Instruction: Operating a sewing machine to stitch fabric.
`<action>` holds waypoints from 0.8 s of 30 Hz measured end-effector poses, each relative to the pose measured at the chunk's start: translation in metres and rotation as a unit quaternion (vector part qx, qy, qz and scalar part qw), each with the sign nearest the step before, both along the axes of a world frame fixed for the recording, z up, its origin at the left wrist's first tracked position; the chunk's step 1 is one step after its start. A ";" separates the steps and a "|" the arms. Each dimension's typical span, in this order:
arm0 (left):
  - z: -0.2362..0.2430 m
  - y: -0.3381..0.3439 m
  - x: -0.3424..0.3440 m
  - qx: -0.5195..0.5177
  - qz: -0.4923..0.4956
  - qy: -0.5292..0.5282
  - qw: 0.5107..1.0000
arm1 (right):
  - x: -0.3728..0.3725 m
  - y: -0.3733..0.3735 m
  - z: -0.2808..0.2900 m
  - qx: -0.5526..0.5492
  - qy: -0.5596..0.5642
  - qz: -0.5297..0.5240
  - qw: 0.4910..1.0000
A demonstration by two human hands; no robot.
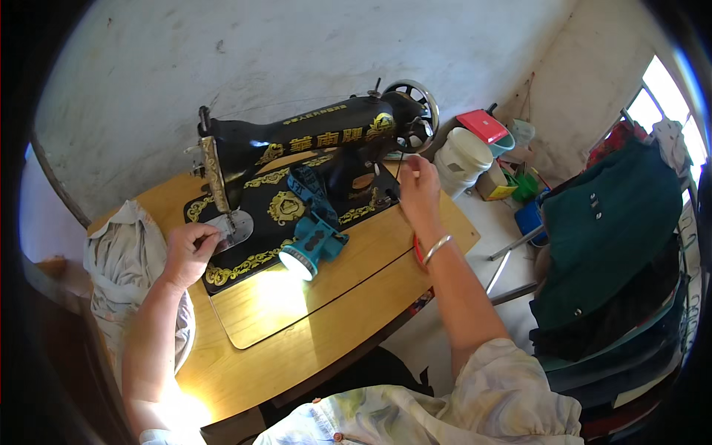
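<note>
On the left, a crumpled pale cloth lies on the side of the yellow wooden sewing table. Next comes the left hand. Its fingers are curled in, with the thumb and finger tips close together, right by the edge of the shiny needle plate. I can't tell if they pinch something small.

The sewing machine stands at the back of the table, near the wall. It is black with gold pictures on it. Its needle end is on the left, over the plate. A blue-green headlamp lies in front of it, with its strap up on the machine's flat base. The lamp is on, and it makes a bright patch on the wood.

At the machine's right end is the round handwheel. The right hand is just below it, with bent fingers. I can't tell if it holds anything. A silver bracelet is on that wrist.

Farther right, a white bucket is on the floor, and dark green clothing hangs in a big pile.
</note>
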State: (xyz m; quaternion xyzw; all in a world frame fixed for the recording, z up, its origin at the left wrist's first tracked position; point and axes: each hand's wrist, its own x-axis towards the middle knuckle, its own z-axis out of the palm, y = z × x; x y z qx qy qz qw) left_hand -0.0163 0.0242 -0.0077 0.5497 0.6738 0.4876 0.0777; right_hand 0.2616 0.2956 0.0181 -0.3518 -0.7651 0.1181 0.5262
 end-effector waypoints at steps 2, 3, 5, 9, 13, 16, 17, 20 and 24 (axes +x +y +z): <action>-0.003 0.000 0.000 -0.015 -0.004 -0.030 0.999 | 0.008 0.021 -0.003 -0.034 0.009 -0.043 0.998; -0.007 -0.005 -0.005 -0.011 0.000 -0.028 1.000 | 0.004 0.012 0.009 -0.296 0.100 0.087 0.946; -0.007 -0.003 -0.005 -0.002 -0.005 -0.026 1.000 | 0.004 0.013 0.019 -0.525 0.185 0.203 0.806; -0.004 -0.003 -0.003 -0.015 -0.014 -0.063 0.998 | 0.002 0.025 0.007 -0.492 0.172 0.222 0.824; -0.007 -0.003 -0.006 -0.013 -0.019 -0.099 0.995 | -0.006 0.027 0.010 -0.492 0.269 0.255 0.788; -0.010 -0.004 -0.011 -0.002 -0.017 -0.045 0.999 | -0.011 0.031 0.010 -0.498 0.300 0.281 0.764; -0.009 -0.004 -0.009 -0.001 -0.016 -0.046 0.999 | -0.011 0.033 0.009 -0.497 0.298 0.281 0.765; -0.003 -0.001 -0.001 -0.007 -0.011 -0.095 0.995 | -0.010 0.034 0.005 -0.502 0.317 0.271 0.758; -0.012 -0.001 -0.009 -0.006 -0.012 -0.073 0.997 | -0.008 0.025 0.008 -0.484 0.307 0.258 0.777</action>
